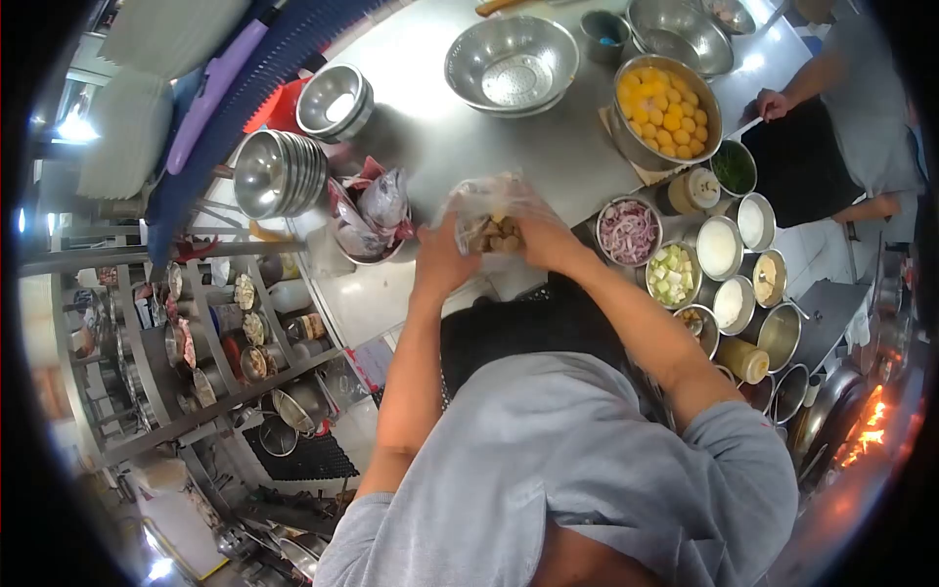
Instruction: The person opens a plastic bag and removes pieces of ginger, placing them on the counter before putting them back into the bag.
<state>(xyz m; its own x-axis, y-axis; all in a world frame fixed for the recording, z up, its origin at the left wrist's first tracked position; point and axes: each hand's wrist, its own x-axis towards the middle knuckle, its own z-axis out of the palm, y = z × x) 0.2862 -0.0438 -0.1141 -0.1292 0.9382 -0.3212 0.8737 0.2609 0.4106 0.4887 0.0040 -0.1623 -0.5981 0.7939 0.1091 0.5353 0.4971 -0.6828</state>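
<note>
A clear plastic bag (489,196) with brown, roundish pieces (501,237) low inside it is between my two hands, at the near edge of the steel counter. My left hand (448,256) grips the bag's left side, its fingers partly behind the plastic. On the other side my right hand (548,241) has hold of the bag too, fingers bent around it. What the brown pieces are, I cannot make out. Left of my left hand stands a bowl with purple-red and silvery contents (377,205). Nearest to my right hand is a bowl of sliced red onion (629,231).
Stacked steel bowls (279,176) stand at the left, a steel colander (513,64) at the back. A pot of egg yolks (668,108) and several ingredient bowls (720,247) line the right. Another person's hand (773,104) is at the far right; flames (869,426) burn lower right.
</note>
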